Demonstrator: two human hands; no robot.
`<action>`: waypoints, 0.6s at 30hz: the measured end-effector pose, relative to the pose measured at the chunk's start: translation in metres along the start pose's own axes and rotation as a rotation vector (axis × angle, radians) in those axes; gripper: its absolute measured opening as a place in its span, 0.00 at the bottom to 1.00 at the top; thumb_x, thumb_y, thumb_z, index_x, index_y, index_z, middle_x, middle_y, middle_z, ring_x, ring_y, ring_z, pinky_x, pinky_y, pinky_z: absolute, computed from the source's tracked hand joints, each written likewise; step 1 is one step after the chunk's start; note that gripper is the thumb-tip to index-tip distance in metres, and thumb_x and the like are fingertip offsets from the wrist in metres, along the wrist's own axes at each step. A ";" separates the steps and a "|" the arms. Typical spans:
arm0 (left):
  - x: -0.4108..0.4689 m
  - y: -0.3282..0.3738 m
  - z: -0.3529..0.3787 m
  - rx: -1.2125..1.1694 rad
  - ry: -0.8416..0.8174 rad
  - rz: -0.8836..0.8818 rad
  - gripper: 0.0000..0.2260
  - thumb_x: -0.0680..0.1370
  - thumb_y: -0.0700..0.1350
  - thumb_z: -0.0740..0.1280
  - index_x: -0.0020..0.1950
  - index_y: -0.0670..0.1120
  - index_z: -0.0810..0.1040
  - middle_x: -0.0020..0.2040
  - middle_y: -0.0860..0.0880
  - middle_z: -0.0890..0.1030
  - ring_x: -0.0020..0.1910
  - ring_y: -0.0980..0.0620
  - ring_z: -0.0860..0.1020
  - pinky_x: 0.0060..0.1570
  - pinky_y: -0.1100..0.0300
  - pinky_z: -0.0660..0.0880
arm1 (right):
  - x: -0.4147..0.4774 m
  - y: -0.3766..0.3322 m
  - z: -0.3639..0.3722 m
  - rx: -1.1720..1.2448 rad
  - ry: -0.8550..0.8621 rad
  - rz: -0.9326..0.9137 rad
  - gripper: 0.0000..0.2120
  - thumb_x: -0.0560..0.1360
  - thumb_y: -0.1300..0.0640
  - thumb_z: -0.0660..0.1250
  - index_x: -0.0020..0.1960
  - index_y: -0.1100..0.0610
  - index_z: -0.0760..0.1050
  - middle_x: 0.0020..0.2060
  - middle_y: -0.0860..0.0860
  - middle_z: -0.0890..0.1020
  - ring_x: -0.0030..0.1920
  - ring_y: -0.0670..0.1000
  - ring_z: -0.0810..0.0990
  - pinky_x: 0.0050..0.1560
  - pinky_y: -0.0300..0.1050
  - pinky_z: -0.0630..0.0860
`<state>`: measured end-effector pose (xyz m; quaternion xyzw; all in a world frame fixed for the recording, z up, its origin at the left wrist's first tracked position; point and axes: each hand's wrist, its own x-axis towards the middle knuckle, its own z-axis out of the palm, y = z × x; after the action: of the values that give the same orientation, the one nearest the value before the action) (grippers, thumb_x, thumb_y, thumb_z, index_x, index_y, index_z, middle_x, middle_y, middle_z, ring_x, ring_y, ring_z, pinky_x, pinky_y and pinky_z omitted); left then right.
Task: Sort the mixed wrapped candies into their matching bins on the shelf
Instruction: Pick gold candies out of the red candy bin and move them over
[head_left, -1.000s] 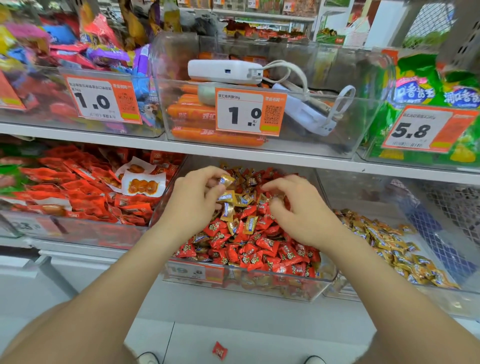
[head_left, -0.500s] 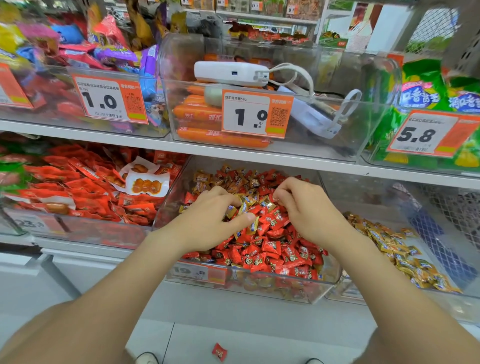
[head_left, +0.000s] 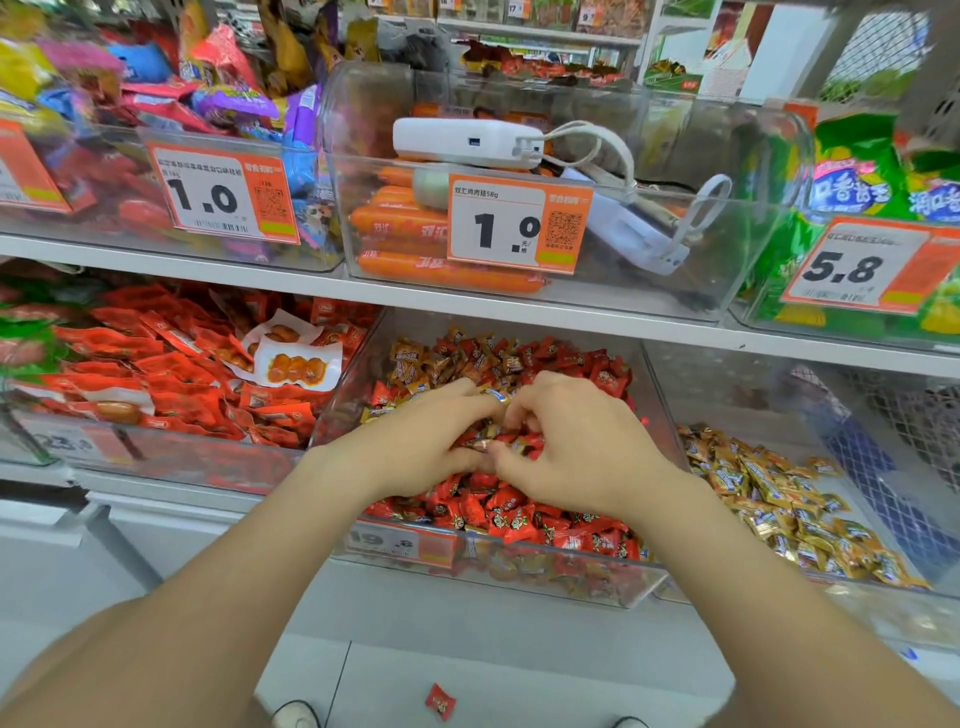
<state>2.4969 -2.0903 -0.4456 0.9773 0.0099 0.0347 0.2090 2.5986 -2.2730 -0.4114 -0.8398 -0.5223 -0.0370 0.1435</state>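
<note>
Both our hands are down in the middle bin (head_left: 519, 579), where red candies (head_left: 514, 519) and gold candies (head_left: 410, 364) lie mixed. Our left hand (head_left: 431, 447) is curled around a few gold wrappers that peek out between its fingers. Our right hand (head_left: 576, 457) has its fingertips dug into the pile just beside it, and we cannot tell whether they hold anything.

The right bin (head_left: 737, 384), which holds only gold pieces, sits next door, so every handful must cross the wall between the two. The main risk, as we judge it, is a loose, overfull grip: slick wrappers could slip out on the way. A stray candy (head_left: 440, 701) lies on the floor (head_left: 519, 675) below us. With our hands crowded together, we could nudge pieces over the low front edge. A red one could also ride along unseen among the gold.
</note>
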 end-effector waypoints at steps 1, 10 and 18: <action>-0.001 -0.001 0.000 -0.005 0.023 0.001 0.14 0.81 0.52 0.70 0.66 0.55 0.75 0.54 0.55 0.71 0.55 0.52 0.75 0.57 0.52 0.73 | 0.001 0.000 0.003 -0.062 -0.041 -0.016 0.17 0.74 0.33 0.67 0.50 0.45 0.80 0.46 0.42 0.77 0.46 0.48 0.78 0.43 0.48 0.76; -0.020 0.002 -0.019 -0.266 0.206 -0.223 0.08 0.87 0.53 0.60 0.56 0.53 0.76 0.46 0.45 0.82 0.34 0.51 0.75 0.37 0.54 0.74 | 0.003 0.007 0.004 -0.042 -0.091 -0.043 0.13 0.72 0.46 0.69 0.56 0.43 0.83 0.51 0.40 0.78 0.54 0.47 0.79 0.47 0.49 0.80; -0.024 -0.003 -0.018 -0.268 0.445 -0.361 0.26 0.85 0.60 0.60 0.39 0.41 0.78 0.29 0.41 0.76 0.24 0.53 0.69 0.31 0.57 0.67 | 0.005 0.002 0.005 -0.023 -0.045 -0.042 0.11 0.76 0.43 0.68 0.40 0.49 0.77 0.40 0.44 0.75 0.43 0.48 0.77 0.38 0.46 0.71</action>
<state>2.4714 -2.0806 -0.4322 0.8919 0.2242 0.2110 0.3313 2.6022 -2.2681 -0.4157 -0.8309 -0.5424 -0.0273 0.1213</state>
